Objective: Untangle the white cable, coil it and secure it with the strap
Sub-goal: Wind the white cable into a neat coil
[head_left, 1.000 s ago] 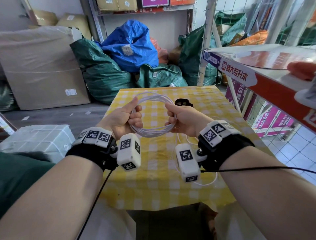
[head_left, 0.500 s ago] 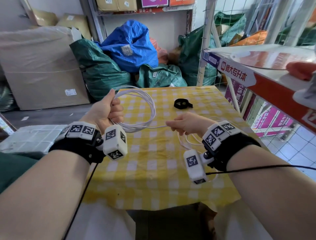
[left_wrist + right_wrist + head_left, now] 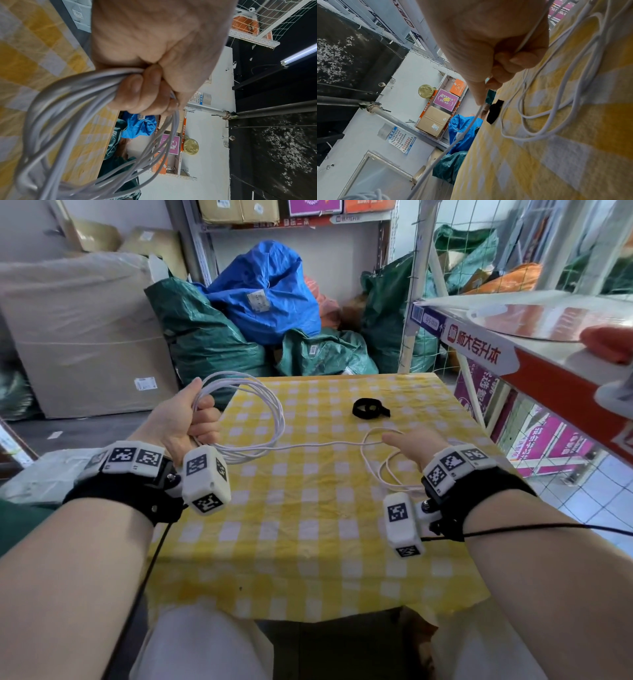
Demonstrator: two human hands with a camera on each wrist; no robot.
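My left hand [image 3: 191, 422] grips a coil of the white cable [image 3: 270, 412] above the table's left edge; the left wrist view shows the fingers [image 3: 137, 89] curled round several loops of the cable [image 3: 68, 121]. One strand runs taut from the coil to my right hand [image 3: 407, 445], which pinches it low over the tablecloth. In the right wrist view the right hand [image 3: 488, 65] has the strand [image 3: 462, 136] passing under its curled fingers. Loose cable loops [image 3: 387, 470] [image 3: 556, 108] lie on the cloth by the right hand. The black strap [image 3: 368, 408] [image 3: 494, 112] lies curled on the table beyond.
The table wears a yellow checked cloth [image 3: 308, 529]. A red and white counter [image 3: 534, 361] and wire mesh stand close on the right. Green and blue sacks [image 3: 260, 302] and a big wrapped box [image 3: 78, 337] stand behind and to the left.
The hands have drawn apart: the left carried the coil left and off the table's edge, the right went right and down, sliding along the strand now stretched between them.
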